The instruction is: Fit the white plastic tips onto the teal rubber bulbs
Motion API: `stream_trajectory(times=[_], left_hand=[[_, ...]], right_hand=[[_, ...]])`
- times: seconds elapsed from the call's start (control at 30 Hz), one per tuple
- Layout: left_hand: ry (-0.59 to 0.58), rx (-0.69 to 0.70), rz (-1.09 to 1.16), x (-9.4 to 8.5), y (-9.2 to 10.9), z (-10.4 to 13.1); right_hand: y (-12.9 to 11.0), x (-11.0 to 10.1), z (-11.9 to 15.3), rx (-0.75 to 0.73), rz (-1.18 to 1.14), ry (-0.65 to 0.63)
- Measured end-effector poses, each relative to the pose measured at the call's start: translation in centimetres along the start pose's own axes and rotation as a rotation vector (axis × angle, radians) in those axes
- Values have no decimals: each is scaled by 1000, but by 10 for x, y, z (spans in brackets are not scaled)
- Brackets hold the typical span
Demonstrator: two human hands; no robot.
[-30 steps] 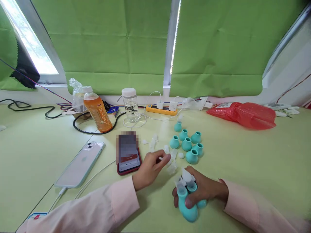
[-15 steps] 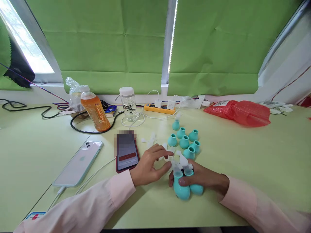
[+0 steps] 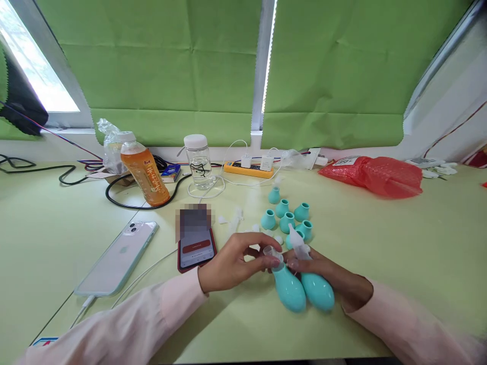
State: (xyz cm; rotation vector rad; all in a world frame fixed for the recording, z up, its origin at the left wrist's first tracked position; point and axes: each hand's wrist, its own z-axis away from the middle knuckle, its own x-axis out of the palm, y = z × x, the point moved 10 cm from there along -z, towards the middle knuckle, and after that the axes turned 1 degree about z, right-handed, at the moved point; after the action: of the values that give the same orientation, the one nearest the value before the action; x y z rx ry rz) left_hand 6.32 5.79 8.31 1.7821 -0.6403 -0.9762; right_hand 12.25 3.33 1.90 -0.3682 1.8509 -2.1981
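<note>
My left hand (image 3: 239, 259) is closed, its thumb and fingers pinching the clear plastic neck piece (image 3: 272, 251) on top of a teal squeeze bulb (image 3: 290, 289). Beside that one is a second teal squeeze bulb (image 3: 318, 292) with a pointed, whitish nozzle (image 3: 298, 241). My right hand (image 3: 335, 274) is closed round the neck of this second bulb, and its thumb lies between the two. Whether its hidden fingers also touch the first bulb I cannot tell. Just beyond my hands stand several teal bulb pieces (image 3: 286, 222) with open mouths, and one farther back (image 3: 274, 195) carries a clear top.
Small translucent plastic parts (image 3: 236, 221) lie left of the bulb pieces. Two phones, one dark red (image 3: 196, 261) and one pale (image 3: 117, 258), lie to the left. Behind are an orange drink bottle (image 3: 146, 175), a clear jar (image 3: 200, 170), a power strip (image 3: 243, 170) and a red bag (image 3: 373, 176).
My left hand has moved right and closed on the neck piece. The two bulbs have spread apart and tilted, and my right thumb has shifted up from the left bulb's body.
</note>
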Motion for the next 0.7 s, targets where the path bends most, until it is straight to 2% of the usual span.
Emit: stream_trajectory(times=[0.1,0.17,0.23,0.33,0.4,0.47,0.57,0.7], left_hand=[[-42,37,9,-5,7,-6],[-84,96,-74,-7,11,-9],[-84,208,-230,-9,18,-10],[43,450,-612,-13,34,-4],[102,580,-876,-7,42,4],[107,651,-1045,4,45,10],[98,698,-1122,14,47,17],[163,737,-1125,18,46,21]], right_hand=[[7,9,-1,73,-271,-94],[11,21,-1,121,-397,-196],[15,23,-3,136,-424,-199],[16,4,-9,71,-329,-3],[14,-6,-9,21,-259,109],[13,-9,-9,-7,-214,158],[12,-13,-8,-49,-139,226],[14,-23,-3,-66,-21,365]])
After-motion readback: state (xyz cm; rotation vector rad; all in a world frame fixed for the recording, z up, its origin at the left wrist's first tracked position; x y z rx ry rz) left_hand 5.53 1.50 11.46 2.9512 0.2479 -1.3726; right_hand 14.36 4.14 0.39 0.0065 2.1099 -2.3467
